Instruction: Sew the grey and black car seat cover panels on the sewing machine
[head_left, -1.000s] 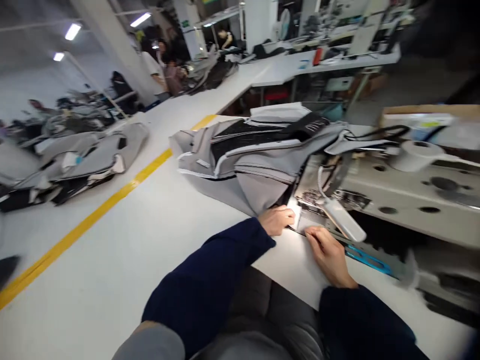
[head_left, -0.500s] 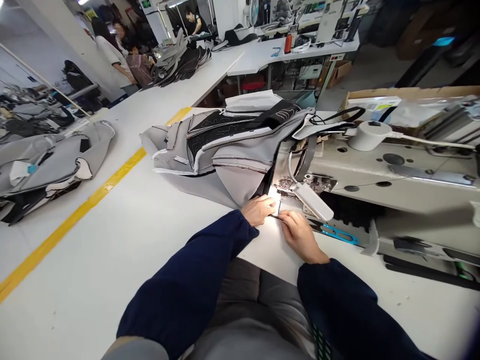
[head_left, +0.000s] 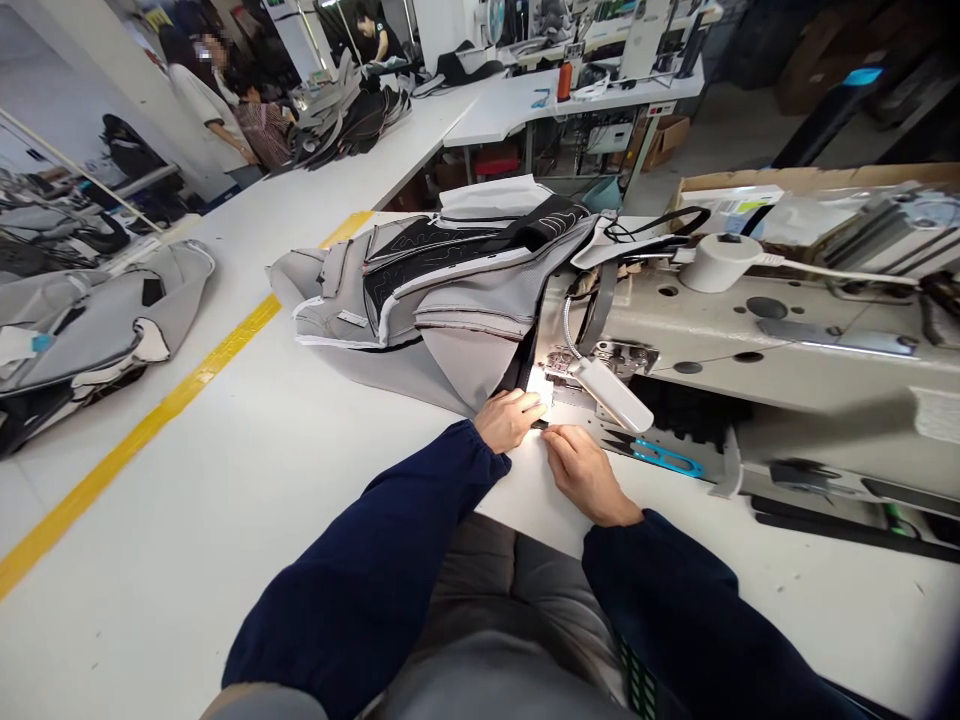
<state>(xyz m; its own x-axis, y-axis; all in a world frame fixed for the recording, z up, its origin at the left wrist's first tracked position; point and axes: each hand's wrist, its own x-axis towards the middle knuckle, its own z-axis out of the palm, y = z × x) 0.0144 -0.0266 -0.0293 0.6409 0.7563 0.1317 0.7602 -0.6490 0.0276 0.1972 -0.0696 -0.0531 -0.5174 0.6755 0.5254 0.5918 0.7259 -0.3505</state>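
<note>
Grey fabric cover with black panels and white piping lies heaped on a white worktable, directly left of an industrial sewing machine. Its lower edge, trimmed with a black strip, runs down to the machine's needle area, which is brightly lit by a small gooseneck lamp. The left hand rests on that edge, just left of the needle, fingers curled together and pressing the fabric down. The right hand lies flat in front of the machine, its fingers close together, fingertips touching the same edge; whether it pinches the fabric cannot be told. Both arms wear dark navy sleeves. Blue-handled snips lie on the machine bed, right of the right hand. More grey covers are piled far to the left of the machine, beyond a yellow line on the table.
</note>
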